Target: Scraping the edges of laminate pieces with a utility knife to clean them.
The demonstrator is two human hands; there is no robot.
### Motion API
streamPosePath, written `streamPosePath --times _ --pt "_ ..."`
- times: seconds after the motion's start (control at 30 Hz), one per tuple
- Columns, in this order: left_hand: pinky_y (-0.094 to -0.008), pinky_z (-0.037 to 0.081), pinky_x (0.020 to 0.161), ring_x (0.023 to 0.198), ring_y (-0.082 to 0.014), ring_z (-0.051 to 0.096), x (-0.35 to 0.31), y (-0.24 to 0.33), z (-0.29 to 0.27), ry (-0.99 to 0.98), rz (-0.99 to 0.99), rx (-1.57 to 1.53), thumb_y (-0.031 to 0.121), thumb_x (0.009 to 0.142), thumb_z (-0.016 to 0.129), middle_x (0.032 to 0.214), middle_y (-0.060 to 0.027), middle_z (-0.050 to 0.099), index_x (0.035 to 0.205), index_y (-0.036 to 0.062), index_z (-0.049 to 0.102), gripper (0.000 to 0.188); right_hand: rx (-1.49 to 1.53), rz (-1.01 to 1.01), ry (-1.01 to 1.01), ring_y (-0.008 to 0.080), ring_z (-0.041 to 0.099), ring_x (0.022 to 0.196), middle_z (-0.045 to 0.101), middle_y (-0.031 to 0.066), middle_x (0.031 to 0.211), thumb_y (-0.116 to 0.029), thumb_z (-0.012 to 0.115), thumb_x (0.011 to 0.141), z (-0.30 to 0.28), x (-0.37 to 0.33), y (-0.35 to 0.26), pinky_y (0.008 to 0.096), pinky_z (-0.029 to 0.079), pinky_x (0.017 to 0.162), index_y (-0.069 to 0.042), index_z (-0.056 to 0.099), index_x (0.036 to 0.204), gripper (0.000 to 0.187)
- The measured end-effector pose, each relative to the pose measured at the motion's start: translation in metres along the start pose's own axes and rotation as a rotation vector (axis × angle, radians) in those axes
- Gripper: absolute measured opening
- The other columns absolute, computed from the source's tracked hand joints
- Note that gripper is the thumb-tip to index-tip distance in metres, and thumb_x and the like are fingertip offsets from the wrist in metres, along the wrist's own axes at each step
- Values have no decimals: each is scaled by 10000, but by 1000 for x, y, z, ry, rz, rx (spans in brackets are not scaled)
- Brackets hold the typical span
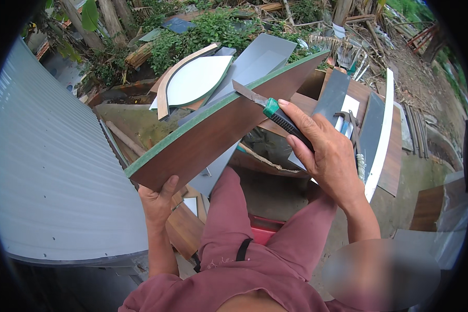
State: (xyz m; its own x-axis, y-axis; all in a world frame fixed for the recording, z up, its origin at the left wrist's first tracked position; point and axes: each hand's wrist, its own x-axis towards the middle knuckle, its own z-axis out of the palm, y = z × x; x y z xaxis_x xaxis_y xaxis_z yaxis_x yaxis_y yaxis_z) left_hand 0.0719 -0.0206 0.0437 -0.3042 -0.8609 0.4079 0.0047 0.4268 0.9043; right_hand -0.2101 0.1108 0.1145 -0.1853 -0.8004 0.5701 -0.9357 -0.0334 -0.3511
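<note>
A brown wood-grain board (192, 148) with a green edge slants across the space above my lap, its far end up and to the right. My left hand (158, 200) grips its lower left end, thumb on the brown face and the other fingers mostly hidden behind. In my right hand (325, 148) is a utility knife (285, 118) with a black and green handle. Its blade is out, pointing up and left, and lies at the board's green edge near the middle. Whether the blade touches the edge I cannot tell.
Beyond the board lie a white leaf-shaped panel (195, 80), a curved wooden strip (179, 75) and grey panels (265, 54). To the right are dark boards (332, 96), a hammer (354, 125) and a long white strip (384, 135). Corrugated sheet metal (57, 166) stands at the left.
</note>
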Motion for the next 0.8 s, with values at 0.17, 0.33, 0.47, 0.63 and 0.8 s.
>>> streamPosePath --times 0.17,0.33,0.47,0.63,0.8 --pt "-290 407 888 1000 -141 550 -1 -3 -6 -11 -26 56 97 846 657 1080 -62 613 1091 -28 596 282 -170 188 -29 272 564 678 528 99 764 -238 568 887 4 12 29 397 459 633 -301 455 1336 468" --pt "-305 397 906 1015 -152 544 0 -1 1 -8 -26 14 104 848 654 1097 -69 607 1094 -36 592 290 -207 181 73 283 595 667 555 97 761 -323 532 907 11 20 102 395 476 565 -288 455 1326 428" --pt "-277 430 839 930 -139 568 4 -8 3 54 -7 -35 118 823 698 1015 -68 630 1034 -43 612 279 -247 116 50 283 591 654 548 92 759 -332 523 912 10 32 104 395 482 568 -310 444 1332 428" --pt "-295 409 890 985 -153 555 0 -20 -6 81 5 14 126 817 704 1068 -78 613 1080 -40 590 331 -214 74 -61 285 578 690 546 102 811 -287 515 921 14 41 117 387 469 625 -318 432 1344 431" --pt "-301 405 902 999 -158 551 5 -25 -5 65 34 -5 114 810 705 1087 -81 605 1104 -34 578 353 -277 126 142 288 617 749 620 109 901 -349 505 918 30 54 233 381 501 641 -313 455 1323 409"
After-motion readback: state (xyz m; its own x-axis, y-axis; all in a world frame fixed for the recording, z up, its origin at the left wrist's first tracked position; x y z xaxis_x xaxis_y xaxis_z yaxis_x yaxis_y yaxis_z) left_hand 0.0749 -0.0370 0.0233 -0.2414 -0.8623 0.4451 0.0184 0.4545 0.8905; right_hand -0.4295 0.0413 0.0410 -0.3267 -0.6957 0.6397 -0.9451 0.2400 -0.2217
